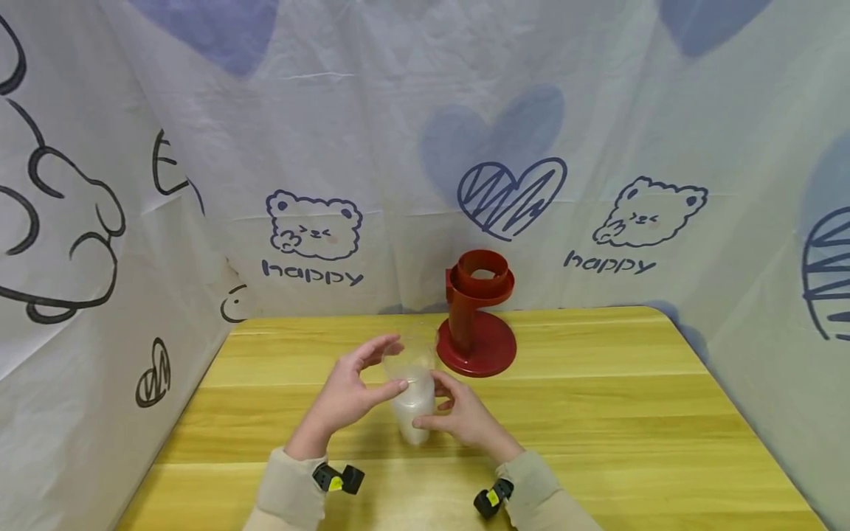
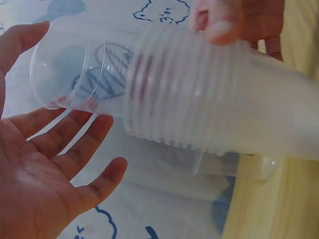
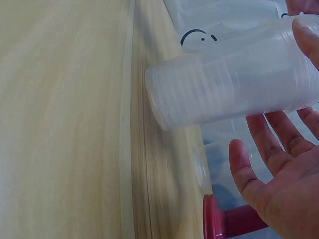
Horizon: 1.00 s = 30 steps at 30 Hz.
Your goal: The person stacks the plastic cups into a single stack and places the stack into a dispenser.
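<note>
Here's the left hand (image 1: pixel 341 391), spread wide about the top of the stack of clear plastic cups (image 1: pixel 415 417), thumb one side, fingers the other; how firmly it touches, I can't tell from here. The right hand (image 1: pixel 468 420) has the stack lower down, pinching it between thumb and fingers. So the stack is between the two, over the wooden table (image 1: pixel 598 413), top cup (image 2: pixel 55 69) poking out past the bunched rims. Light, I'd judge: thin, springy, slick, easily dented. I'd hold by the stiffer rims, gently. Just beyond, a red ring-topped stand (image 1: pixel 461 328); behind that, the printed white sheet (image 1: pixel 385 147).
</note>
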### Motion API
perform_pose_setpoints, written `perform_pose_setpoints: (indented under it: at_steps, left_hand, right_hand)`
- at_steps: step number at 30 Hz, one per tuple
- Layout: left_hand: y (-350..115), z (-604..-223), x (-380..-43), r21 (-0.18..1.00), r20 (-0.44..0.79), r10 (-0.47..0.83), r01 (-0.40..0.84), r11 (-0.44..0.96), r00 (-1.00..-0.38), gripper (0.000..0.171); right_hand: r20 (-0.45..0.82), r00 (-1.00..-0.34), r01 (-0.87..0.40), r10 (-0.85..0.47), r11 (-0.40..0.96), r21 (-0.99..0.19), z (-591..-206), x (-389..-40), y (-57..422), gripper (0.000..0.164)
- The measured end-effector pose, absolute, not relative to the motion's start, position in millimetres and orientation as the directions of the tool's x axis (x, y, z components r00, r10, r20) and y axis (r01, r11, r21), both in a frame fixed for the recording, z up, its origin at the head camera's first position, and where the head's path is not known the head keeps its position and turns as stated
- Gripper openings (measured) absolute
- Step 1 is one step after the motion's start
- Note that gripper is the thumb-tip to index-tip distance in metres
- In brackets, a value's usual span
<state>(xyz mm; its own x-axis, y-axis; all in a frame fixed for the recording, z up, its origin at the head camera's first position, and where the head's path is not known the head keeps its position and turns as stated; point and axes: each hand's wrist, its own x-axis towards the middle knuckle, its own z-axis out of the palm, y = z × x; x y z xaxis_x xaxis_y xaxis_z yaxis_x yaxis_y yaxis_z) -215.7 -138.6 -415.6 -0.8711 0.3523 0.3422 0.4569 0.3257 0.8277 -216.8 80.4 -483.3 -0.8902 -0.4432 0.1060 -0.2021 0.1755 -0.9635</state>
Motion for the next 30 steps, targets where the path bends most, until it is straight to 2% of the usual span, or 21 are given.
perform_pose_setpoints:
  at_steps: [3, 11, 30]
  left_hand:
    - [-138, -422, -216, 0.836, 0.314, 0.363, 0.437, 0.332, -0.877, 0.064]
    - [-140, -437, -218, 0.836, 0.289, 0.375, 0.423, 0.349, -0.881, 0.065]
    - [-144, -456, -221, 0.835, 0.252, 0.412, 0.411, 0.365, -0.876, 0.066]
  right_hand:
    - [0.108, -0.888, -0.205, -0.446, 0.174, -0.963, -478, -214, 81, 0.066]
    - [0.122, -0.883, -0.226, -0.452, 0.183, -0.957, -503, -228, 83, 0.067]
    - [0.125, -0.888, -0.231, -0.443, 0.194, -0.953, -505, -228, 82, 0.07]
